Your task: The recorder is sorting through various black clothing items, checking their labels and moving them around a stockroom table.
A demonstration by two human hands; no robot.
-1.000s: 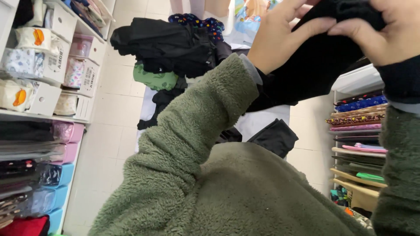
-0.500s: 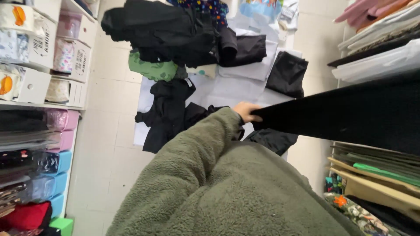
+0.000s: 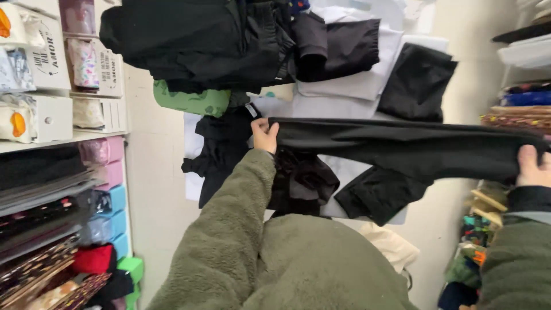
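I hold a long black garment [image 3: 402,146] stretched out flat between my two hands, above a floor strewn with clothes. My left hand [image 3: 264,135] grips one end of it, close to a small white label. My right hand [image 3: 532,167] grips the other end at the right edge of the view, partly cut off. Both arms wear a green fleece sleeve [image 3: 227,241]. Below the stretched garment lie more black clothes [image 3: 301,181] on a white sheet [image 3: 350,97].
A heap of black clothing [image 3: 201,40] and a green item [image 3: 189,100] lie at the top. White boxes on a shelf [image 3: 46,115] and coloured drawers [image 3: 112,201] line the left. Shelves with folded patterned fabrics [image 3: 516,109] stand on the right.
The garment was bunched high near my face; I have lowered it and pulled my hands apart, so it now lies stretched straight. The view has tipped down toward the floor.
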